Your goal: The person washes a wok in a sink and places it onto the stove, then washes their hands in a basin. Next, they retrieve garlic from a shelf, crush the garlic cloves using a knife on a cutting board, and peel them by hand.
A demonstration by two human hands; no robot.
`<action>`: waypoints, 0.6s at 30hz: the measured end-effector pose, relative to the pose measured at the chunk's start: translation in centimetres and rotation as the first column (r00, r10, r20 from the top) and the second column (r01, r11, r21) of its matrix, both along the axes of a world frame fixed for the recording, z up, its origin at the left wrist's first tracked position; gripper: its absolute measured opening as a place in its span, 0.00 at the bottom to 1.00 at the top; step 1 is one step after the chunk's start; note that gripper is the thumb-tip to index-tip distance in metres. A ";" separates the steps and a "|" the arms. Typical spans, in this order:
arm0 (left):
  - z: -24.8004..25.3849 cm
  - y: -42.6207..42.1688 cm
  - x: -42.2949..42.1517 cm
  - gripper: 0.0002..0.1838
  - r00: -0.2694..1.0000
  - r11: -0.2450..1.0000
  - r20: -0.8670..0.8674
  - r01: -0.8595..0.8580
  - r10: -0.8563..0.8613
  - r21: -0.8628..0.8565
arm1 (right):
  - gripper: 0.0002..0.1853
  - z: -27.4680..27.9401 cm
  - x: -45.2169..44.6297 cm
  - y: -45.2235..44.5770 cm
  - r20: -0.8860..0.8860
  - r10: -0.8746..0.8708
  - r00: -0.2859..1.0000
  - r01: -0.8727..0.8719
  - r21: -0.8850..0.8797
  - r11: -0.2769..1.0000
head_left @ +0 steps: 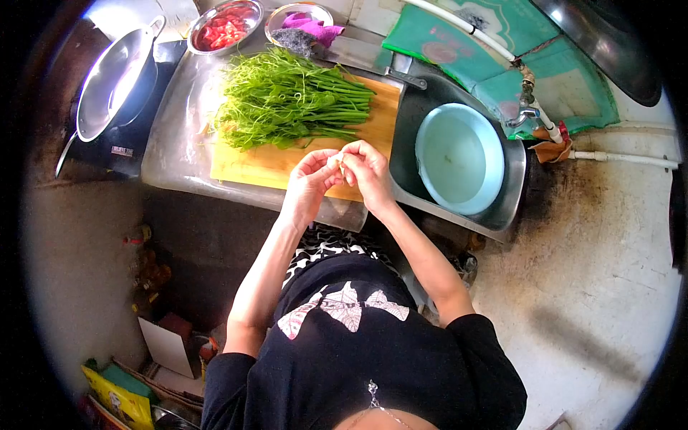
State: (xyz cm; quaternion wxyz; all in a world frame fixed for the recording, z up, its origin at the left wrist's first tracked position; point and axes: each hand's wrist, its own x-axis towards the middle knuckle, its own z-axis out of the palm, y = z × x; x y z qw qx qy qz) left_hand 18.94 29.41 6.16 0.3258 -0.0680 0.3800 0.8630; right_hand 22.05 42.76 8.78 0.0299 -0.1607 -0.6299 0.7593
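Both hands meet over the front edge of a wooden cutting board (247, 166). My left hand (314, 178) has its fingers bent, thumb and fingertips pinching a small whitish piece (335, 160), perhaps a garlic clove. My right hand (367, 172) touches the same piece from the other side, its fingertips closed on it. Just beyond the hands, a large heap of green leafy stems (287, 100) lies on the board, the leaves to the left and the stalks to the right.
A metal pan (115, 86) sits on the stove at left. Behind the board are a bowl of red pieces (221, 29) and a bowl with a purple cloth (309, 27). A blue basin of water (460, 158) stands in the sink, below a tap (524, 115).
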 end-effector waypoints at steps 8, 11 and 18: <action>1.2 -0.1 0.4 0.13 0.998 0.995 0.065 -0.019 0.012 0.101 | 0.05 -0.3 -0.3 0.8 0.107 -0.063 0.992 0.092 -0.294 0.951; 0.6 0.2 0.4 0.10 0.999 0.996 0.028 -0.046 0.044 0.079 | 0.05 -0.6 -0.2 1.0 0.088 -0.037 0.995 0.058 -0.249 0.967; 0.7 0.5 0.4 0.07 0.987 0.986 -0.143 -0.089 0.068 -0.143 | 0.09 0.4 0.4 0.3 -0.011 0.094 0.996 -0.091 0.171 0.981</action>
